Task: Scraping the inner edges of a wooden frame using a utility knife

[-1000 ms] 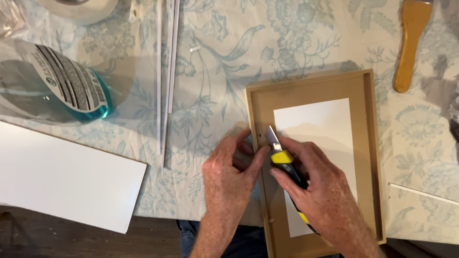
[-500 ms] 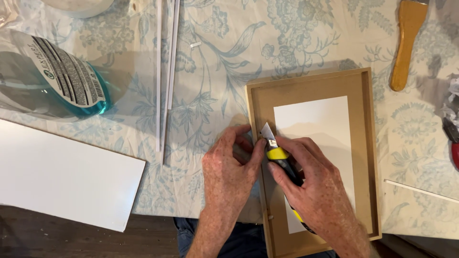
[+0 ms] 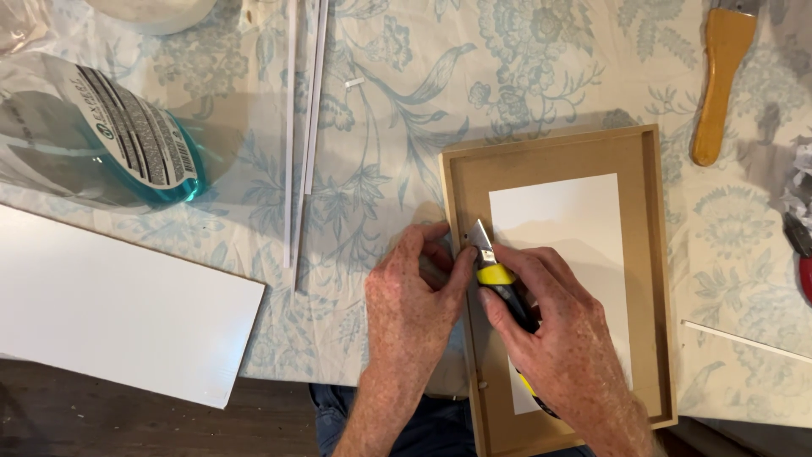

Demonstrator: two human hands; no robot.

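At the wooden frame's [image 3: 644, 279] left inner edge, the right hand [image 3: 565, 355] grips a yellow-and-black utility knife [image 3: 499, 283], blade tip at the brown backing board just left of the white panel [image 3: 565, 254]. The left hand [image 3: 414, 309] curls closed against the frame's left rail, fingertips [image 3: 461, 258] touching the blade's side. Should the knife slip leftward, it could nick those fingers; pushed too hard, it could gouge the backing or skid onto the panel.

Both hands close together — left hand [image 3: 414, 296] fingers curled, right hand [image 3: 554, 334] clenched.
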